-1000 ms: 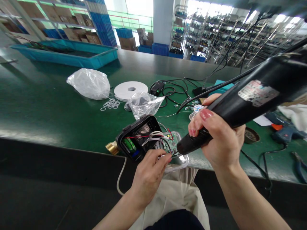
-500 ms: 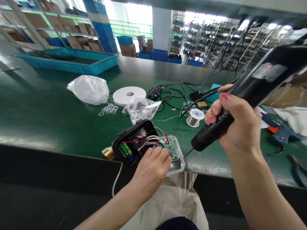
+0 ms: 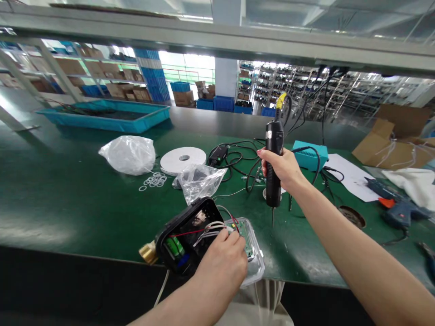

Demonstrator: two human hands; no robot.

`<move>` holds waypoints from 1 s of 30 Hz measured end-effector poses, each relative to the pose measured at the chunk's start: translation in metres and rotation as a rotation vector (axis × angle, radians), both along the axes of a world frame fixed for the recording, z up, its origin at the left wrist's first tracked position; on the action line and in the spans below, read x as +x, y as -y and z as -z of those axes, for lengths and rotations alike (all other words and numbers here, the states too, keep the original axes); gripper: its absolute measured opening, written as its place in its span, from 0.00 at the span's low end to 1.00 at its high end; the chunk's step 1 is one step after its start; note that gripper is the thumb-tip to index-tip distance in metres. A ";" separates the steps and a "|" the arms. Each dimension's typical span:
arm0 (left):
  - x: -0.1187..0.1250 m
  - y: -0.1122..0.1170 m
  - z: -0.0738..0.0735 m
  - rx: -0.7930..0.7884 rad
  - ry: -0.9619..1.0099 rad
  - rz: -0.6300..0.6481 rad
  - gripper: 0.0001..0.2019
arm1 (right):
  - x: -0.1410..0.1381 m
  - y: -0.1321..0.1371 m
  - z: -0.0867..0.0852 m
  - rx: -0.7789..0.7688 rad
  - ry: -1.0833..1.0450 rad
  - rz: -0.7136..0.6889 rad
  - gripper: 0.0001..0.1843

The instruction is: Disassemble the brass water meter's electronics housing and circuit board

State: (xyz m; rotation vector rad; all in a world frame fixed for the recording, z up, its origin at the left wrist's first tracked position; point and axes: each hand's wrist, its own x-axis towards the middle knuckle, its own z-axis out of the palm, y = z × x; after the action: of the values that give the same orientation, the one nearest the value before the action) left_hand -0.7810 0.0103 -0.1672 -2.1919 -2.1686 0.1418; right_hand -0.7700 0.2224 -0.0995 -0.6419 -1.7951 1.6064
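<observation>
Bright workshop shelving is seen at eleven o'clock in the head view, behind a smooth, dark green tabletop; clock directions are taken from the middle of the view.

At seven o'clock, by the front edge, an open, round-cornered box of hard black plastic is set down, with a shiny yellow brass fitting at its left end and a glossy green cylindrical cell inside. Beside it, at five o'clock, a flat green circuit board is held in a clear, glassy plastic cover, joined to the box by thin, flexible red and pale wires.

At six o'clock the left hand is bunched over the wires and the board's edge; whether anything is pinched cannot be told. At three o'clock a black cylindrical electric screwdriver is gripped by the right hand, its slim metal bit pointed down, well apart from the board.

Screw work on the board is judged to be the step in hand, paused or between fastenings. For any further driving, a steadied board and an upright bit would be called for, with the soft wires kept clear.

At nine o'clock a crinkled, translucent plastic bag and a flat white roll are left lying.
</observation>
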 end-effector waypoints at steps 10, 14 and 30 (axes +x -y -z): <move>0.008 -0.022 -0.010 -0.111 0.051 -0.120 0.05 | 0.021 -0.004 0.008 0.092 0.236 -0.165 0.15; 0.009 -0.020 -0.023 -0.156 0.092 -0.140 0.04 | 0.019 -0.010 0.004 0.055 0.270 -0.146 0.16; -0.008 -0.026 -0.004 -0.117 0.188 -0.189 0.06 | -0.055 -0.060 0.017 -0.149 0.274 -0.098 0.18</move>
State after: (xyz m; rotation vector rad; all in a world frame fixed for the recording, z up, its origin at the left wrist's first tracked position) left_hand -0.7886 0.0361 -0.1633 -2.1333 -2.5301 0.0742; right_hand -0.8249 0.2824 -0.1166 -0.8917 -1.9376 1.8025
